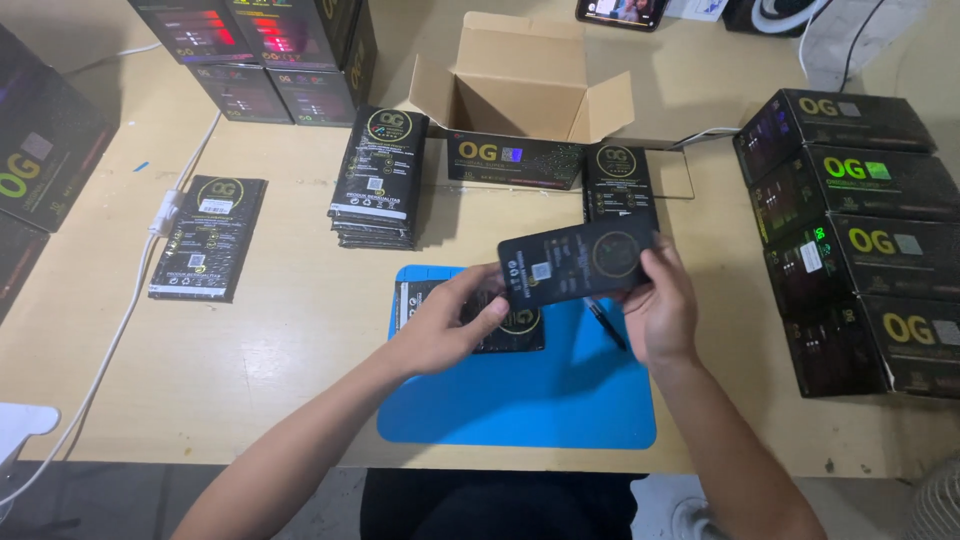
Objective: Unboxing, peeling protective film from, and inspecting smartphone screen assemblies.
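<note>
My left hand (452, 322) and my right hand (662, 305) together hold a flat black packet (577, 260) with a round gold mark, lifted above a blue mat (540, 400). The left hand grips its lower left edge, the right hand its right end. Under the left hand another black packet (512, 328) lies on the mat. A black pen (606, 322) rests on the mat beside the right hand.
A stack of black packets (380, 180) and a single one (210, 236) lie to the left. An open cardboard box (520, 90) stands behind, with a packet (618, 182) next to it. Dark printed boxes (860, 240) are stacked at right, more (265, 55) at back left. A white cable (120, 320) runs along the left.
</note>
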